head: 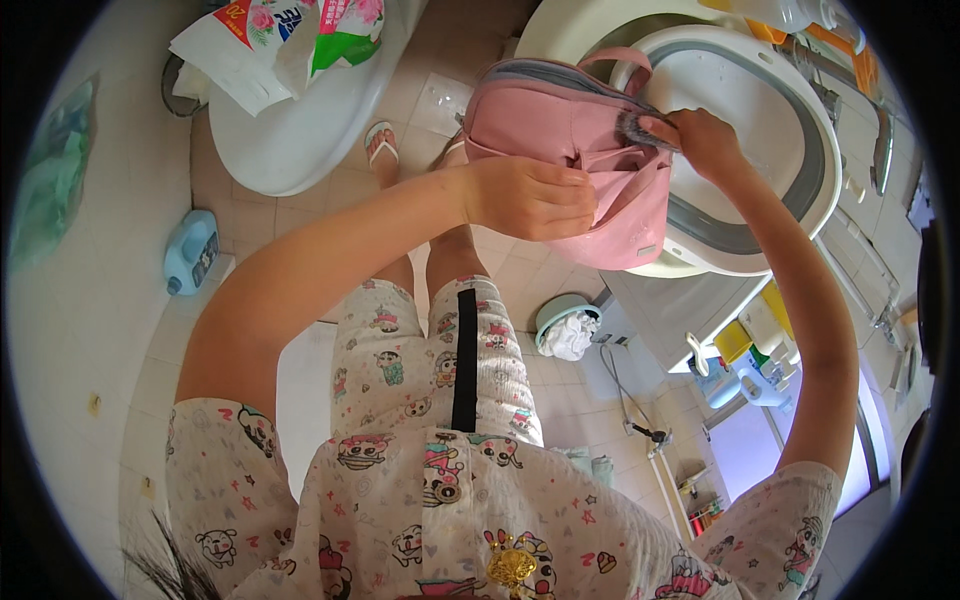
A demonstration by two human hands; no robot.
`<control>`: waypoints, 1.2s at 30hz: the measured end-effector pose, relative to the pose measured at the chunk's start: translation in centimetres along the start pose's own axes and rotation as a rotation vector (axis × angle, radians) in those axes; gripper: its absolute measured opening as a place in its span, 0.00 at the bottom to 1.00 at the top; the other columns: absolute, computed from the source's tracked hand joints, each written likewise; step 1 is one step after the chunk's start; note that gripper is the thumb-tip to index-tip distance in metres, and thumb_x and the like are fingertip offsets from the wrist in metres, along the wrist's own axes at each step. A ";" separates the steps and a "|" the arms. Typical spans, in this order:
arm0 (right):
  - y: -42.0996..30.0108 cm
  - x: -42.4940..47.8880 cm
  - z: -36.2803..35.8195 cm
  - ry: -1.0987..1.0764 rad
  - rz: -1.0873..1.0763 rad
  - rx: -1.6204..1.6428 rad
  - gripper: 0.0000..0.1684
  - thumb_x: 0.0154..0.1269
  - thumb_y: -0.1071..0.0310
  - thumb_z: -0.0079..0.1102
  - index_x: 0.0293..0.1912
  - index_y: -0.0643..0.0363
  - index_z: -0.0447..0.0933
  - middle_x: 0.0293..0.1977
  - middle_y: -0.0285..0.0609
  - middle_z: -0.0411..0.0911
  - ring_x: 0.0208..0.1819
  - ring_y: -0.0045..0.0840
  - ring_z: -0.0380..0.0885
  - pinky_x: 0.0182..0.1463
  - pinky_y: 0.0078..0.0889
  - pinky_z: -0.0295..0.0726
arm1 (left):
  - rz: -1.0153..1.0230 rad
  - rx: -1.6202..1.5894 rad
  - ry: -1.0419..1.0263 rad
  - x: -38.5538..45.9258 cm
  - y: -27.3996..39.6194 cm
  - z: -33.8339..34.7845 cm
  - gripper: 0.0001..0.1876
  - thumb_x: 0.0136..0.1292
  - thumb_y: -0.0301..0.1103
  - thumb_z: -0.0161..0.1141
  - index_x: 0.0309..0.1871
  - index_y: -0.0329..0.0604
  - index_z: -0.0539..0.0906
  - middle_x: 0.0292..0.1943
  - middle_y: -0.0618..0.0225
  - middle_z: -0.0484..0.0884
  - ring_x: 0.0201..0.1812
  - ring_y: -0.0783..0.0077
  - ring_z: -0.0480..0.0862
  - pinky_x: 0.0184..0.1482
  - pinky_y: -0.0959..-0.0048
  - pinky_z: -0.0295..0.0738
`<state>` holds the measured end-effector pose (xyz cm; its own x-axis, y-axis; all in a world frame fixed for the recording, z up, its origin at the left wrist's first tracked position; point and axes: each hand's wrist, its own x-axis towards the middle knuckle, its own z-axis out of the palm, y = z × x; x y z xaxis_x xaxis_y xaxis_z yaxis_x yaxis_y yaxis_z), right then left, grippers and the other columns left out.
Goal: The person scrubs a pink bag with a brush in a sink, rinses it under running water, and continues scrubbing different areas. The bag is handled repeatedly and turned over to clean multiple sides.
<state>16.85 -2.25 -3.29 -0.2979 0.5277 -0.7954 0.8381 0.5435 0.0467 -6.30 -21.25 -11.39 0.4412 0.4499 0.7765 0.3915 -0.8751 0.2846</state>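
A pink backpack [525, 120] with a grey zip edge is held up in front of me, beside a white and grey wash basin [817, 187]. My left hand [532, 199] grips the rim of its front pocket, fingers curled over the pink fabric. With my right hand [705, 142] I hold a small dark grey, fuzzy-looking thing [637, 129] against the upper side of the bag; whether it is a brush or a cloth I cannot tell. The bag's carry loop [622, 58] sticks up over the basin's edge.
At the upper left, plastic packs [262, 60] lie on a white toilet lid [300, 142]. A blue bottle [193, 251] stands by the wall. A green-rimmed basin [559, 304] with white cloth sits on the tiled floor. Detergent bottles [750, 386] and a tap [883, 150] are at the right.
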 end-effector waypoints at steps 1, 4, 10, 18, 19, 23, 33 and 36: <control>0.1 0.1 -0.1 0.009 0.005 -0.030 0.45 0.71 0.21 0.42 0.34 0.53 0.87 0.25 0.43 0.84 0.34 0.42 0.86 0.39 0.45 0.82 | -0.002 -0.003 -0.014 0.1 0.1 0.0 0.11 0.63 0.31 0.62 0.48 0.48 0.87 0.52 0.75 0.87 0.57 0.72 0.84 0.68 0.71 0.77; -1.6 -0.4 -1.8 0.043 0.011 -0.041 0.44 0.71 0.23 0.44 0.36 0.54 0.88 0.25 0.44 0.84 0.32 0.42 0.85 0.37 0.42 0.81 | -0.026 -0.007 -0.017 0.1 0.3 0.2 0.12 0.62 0.31 0.62 0.48 0.48 0.87 0.52 0.75 0.87 0.57 0.72 0.84 0.68 0.71 0.77; -4.2 -1.3 -0.4 0.205 -0.081 0.167 0.36 0.73 0.29 0.51 0.41 0.51 0.89 0.25 0.47 0.84 0.33 0.45 0.85 0.40 0.45 0.82 | -0.042 -0.017 0.012 0.4 0.4 0.5 0.11 0.61 0.31 0.63 0.46 0.48 0.87 0.50 0.76 0.86 0.55 0.72 0.84 0.67 0.71 0.78; 3.1 -5.5 5.8 0.318 0.305 0.608 0.38 0.78 0.32 0.46 0.37 0.58 0.83 0.25 0.44 0.79 0.27 0.34 0.80 0.34 0.37 0.79 | -0.332 0.114 -0.047 2.9 1.2 1.1 0.13 0.60 0.38 0.66 0.49 0.53 0.87 0.54 0.73 0.83 0.62 0.65 0.79 0.71 0.56 0.68; 2.9 -6.4 6.4 0.361 0.350 0.822 0.36 0.79 0.33 0.47 0.37 0.58 0.81 0.24 0.42 0.77 0.25 0.30 0.77 0.30 0.34 0.76 | -0.415 0.163 -0.021 3.5 0.9 0.7 0.14 0.61 0.40 0.67 0.50 0.54 0.87 0.56 0.73 0.83 0.64 0.62 0.77 0.72 0.51 0.65; -0.5 -10.8 8.7 0.562 0.528 1.472 0.25 0.80 0.43 0.55 0.50 0.58 0.72 0.24 0.33 0.71 0.17 0.12 0.64 0.17 0.20 0.61 | -0.863 0.286 -0.031 5.4 -2.1 -0.8 0.21 0.62 0.47 0.70 0.57 0.56 0.85 0.64 0.65 0.76 0.69 0.51 0.69 0.71 0.40 0.53; -8.4 -15.1 13.6 0.737 0.620 1.206 0.38 0.75 0.51 0.64 0.73 0.62 0.62 0.58 0.55 0.80 0.55 0.39 0.83 0.58 0.36 0.80 | -1.514 -0.282 0.315 4.1 0.8 -0.8 0.33 0.68 0.42 0.72 0.70 0.36 0.72 0.66 0.53 0.73 0.65 0.58 0.75 0.67 0.61 0.70; -9.4 -13.6 13.2 0.874 0.437 1.036 0.42 0.75 0.49 0.63 0.76 0.61 0.60 0.65 0.56 0.76 0.60 0.48 0.82 0.63 0.40 0.78 | -1.725 -0.894 0.370 3.7 1.9 -1.7 0.29 0.72 0.40 0.70 0.68 0.31 0.74 0.63 0.58 0.79 0.60 0.70 0.79 0.62 0.70 0.76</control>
<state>19.08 -23.17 -0.90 0.2050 0.9598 -0.1918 0.7715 -0.2791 -0.5718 -5.34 -21.59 -7.00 -0.1032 0.8220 -0.5600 -0.3535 0.4959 0.7931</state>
